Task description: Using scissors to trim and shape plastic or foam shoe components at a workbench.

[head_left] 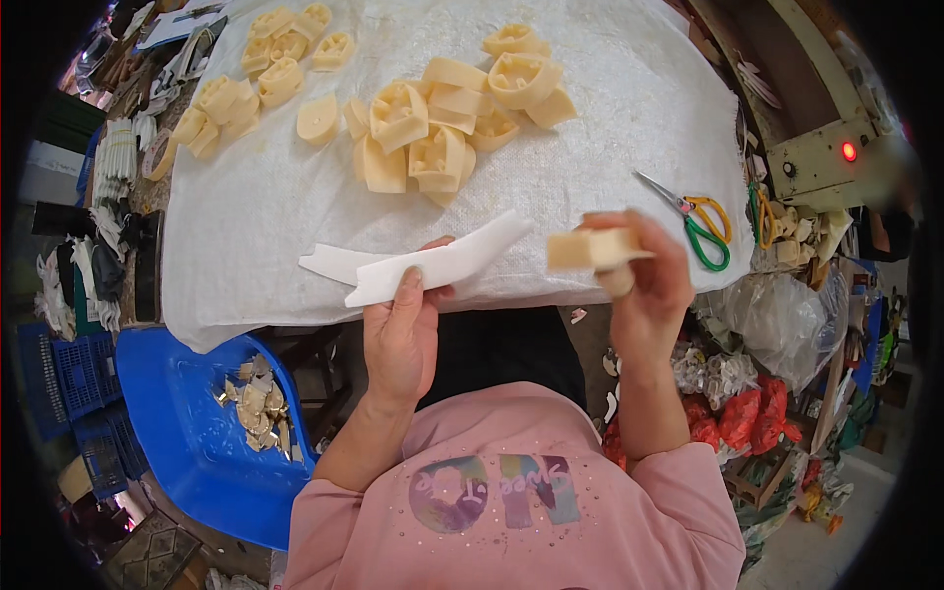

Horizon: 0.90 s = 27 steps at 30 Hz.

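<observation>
My left hand (403, 329) is closed on a curved white strip (433, 258) with a notched end, its thumb pressed on top. A second white strip (339, 264) shows beneath it; whether the fingers grip it too I cannot tell. Over the table's near edge, my right hand (654, 285) is raised with its fingers closed around a cream moulded piece (595, 249), smeared by motion. Several hollow cream moulded pieces (433, 147) lie heaped on the white cloth (256, 221) beyond my hands. More cream pieces (280, 81) lie at the far left.
Scissors (703, 224) with green and yellow handles lie right of my right hand. A blue tub (187, 433) holding scraps stands at lower left. A machine (826, 162) with a red light rises at the right. Plastic bags (787, 320) crowd below it.
</observation>
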Each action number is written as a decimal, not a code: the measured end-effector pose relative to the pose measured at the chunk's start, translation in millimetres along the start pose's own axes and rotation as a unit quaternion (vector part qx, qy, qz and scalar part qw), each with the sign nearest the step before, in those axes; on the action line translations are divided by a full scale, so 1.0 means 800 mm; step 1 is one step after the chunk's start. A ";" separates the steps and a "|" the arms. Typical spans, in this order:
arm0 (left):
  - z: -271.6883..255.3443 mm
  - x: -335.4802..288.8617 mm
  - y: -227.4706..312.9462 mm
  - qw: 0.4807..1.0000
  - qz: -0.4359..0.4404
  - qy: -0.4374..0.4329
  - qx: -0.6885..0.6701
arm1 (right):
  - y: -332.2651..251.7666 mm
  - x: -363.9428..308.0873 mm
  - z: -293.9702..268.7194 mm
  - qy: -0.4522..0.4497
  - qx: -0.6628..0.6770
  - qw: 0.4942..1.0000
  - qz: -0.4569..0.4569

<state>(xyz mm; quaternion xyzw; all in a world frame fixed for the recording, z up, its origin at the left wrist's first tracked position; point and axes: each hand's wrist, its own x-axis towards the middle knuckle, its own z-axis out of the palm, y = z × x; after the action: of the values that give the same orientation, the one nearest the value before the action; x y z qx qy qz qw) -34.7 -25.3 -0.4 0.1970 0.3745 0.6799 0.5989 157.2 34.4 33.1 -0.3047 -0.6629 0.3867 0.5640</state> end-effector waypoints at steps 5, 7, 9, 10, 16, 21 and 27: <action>0.015 -0.001 0.010 0.998 0.011 -0.062 -0.021 | -0.002 -0.012 0.042 -0.079 0.006 0.992 -0.095; 0.019 -0.006 0.018 0.997 0.005 -0.071 -0.011 | 0.004 -0.013 0.056 -0.076 0.029 0.992 -0.101; 0.021 -0.011 0.024 0.997 -0.002 -0.080 -0.002 | 0.011 -0.014 0.061 -0.089 0.002 0.985 -0.150; 0.022 -0.012 0.026 0.996 -0.008 -0.088 -0.011 | 0.015 -0.016 0.062 -0.077 -0.017 0.982 -0.169; 0.025 -0.020 0.032 0.996 -0.015 -0.093 -0.004 | 0.016 -0.019 0.066 -0.068 -0.039 0.977 -0.199; 0.027 -0.020 0.032 0.995 -0.007 -0.100 0.010 | 0.016 -0.018 0.065 -0.064 -0.029 0.979 -0.194; 0.028 -0.021 0.031 0.995 0.002 -0.096 0.009 | 0.017 -0.016 0.062 -0.070 -0.019 0.979 -0.190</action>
<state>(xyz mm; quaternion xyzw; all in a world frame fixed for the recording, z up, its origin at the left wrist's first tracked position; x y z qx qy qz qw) -31.5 -35.3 35.3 0.2681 0.3210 0.6556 0.6287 110.1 21.9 11.8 -0.1566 -0.7537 0.2801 0.5736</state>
